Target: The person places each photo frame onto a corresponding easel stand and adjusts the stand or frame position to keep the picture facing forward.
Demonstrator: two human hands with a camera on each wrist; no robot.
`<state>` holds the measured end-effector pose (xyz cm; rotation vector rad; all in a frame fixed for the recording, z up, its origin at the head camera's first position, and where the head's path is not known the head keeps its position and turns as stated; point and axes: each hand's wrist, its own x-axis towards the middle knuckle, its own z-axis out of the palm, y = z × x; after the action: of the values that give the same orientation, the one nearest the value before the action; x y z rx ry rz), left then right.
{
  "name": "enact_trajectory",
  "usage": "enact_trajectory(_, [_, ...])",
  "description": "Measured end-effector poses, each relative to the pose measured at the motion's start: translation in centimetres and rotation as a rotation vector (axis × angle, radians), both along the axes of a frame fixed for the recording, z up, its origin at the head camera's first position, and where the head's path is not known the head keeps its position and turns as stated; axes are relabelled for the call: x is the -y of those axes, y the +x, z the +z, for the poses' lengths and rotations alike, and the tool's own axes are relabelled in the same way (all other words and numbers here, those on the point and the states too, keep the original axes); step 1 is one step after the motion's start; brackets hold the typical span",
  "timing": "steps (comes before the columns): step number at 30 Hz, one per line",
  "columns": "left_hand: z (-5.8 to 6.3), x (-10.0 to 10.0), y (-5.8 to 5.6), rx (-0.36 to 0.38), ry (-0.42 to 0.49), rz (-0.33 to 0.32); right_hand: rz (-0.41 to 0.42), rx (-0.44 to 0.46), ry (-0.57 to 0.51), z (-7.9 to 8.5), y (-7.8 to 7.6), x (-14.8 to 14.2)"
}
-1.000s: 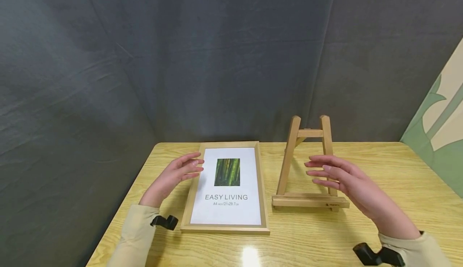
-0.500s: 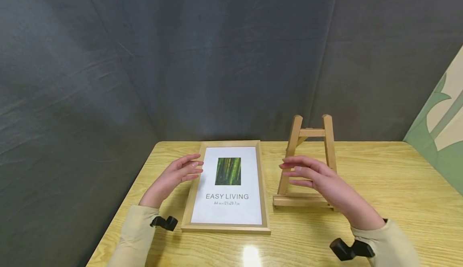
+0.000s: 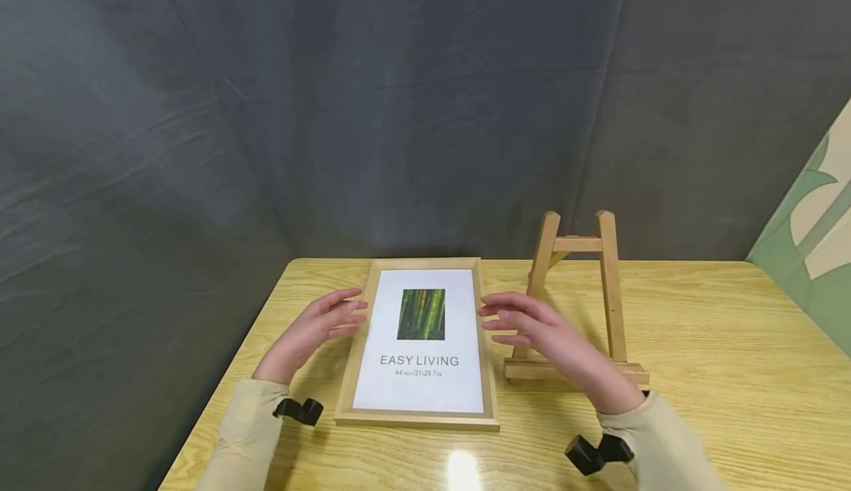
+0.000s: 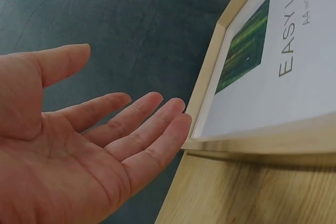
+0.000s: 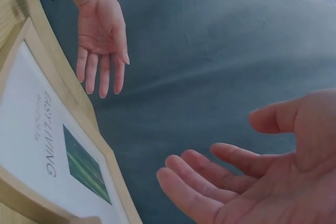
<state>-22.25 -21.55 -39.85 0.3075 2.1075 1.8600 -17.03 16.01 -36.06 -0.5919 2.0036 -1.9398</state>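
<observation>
A picture frame [image 3: 419, 388] with a light wood border lies face up on the table, showing a white sheet with "EASY LIVING" and a green bamboo print. By its left side is my left hand [image 3: 322, 327], fingers extended toward the border and holding nothing. My right hand [image 3: 541, 328] hovers at the frame's right side, palm facing inward, its fingertips overlapping the border in the head view. In the right wrist view both the right hand [image 5: 252, 182] and the left hand [image 5: 104, 32] show relaxed fingers with nothing in them.
A small wooden easel [image 3: 613, 292] stands right of the frame, partly hidden behind my right forearm. Dark grey cloth [image 3: 432, 107] hangs behind and left of the wooden table [image 3: 718, 343]. A green and cream patterned panel [image 3: 818, 218] borders the right side.
My right hand has moved left, from in front of the easel to the right side of the picture frame. The left hand stays nearly still; frame and easel keep their places.
</observation>
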Motion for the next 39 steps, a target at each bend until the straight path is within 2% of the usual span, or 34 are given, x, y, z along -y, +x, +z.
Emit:
enact_trajectory(13, [-1.0, 0.5, -0.6, 0.058, -0.036, 0.069, -0.083, 0.067, 0.036, -1.2, -1.0, 2.0])
enact_trajectory(19, [-1.5, 0.8, -0.7, 0.076, -0.103, 0.120, -0.152, 0.152, 0.055, -1.5, -1.6, 3.1])
enact_trajectory(27, [-2.0, 1.0, -1.1, 0.095, -0.143, 0.144, -0.226, 0.269, 0.103, -1.6, -2.8, 4.0])
enact_trajectory(30, [-2.6, 1.2, -1.6, 0.094, -0.177, 0.138, -0.241, 0.307, 0.083, -1.8, -3.3, 4.0])
enact_trajectory(34, [-4.0, 1.6, -2.8, 0.124, -0.202, 0.149, -0.251, 0.339, 0.055, -2.0, -3.7, 4.1])
enact_trajectory(36, [-4.5, 1.8, -3.3, 0.147, -0.192, 0.158, -0.252, 0.344, 0.053, -2.1, -3.8, 4.1])
enact_trajectory(39, [-4.7, 1.7, -3.5, 0.153, -0.166, 0.152, -0.258, 0.351, 0.048, -2.3, -3.8, 4.2])
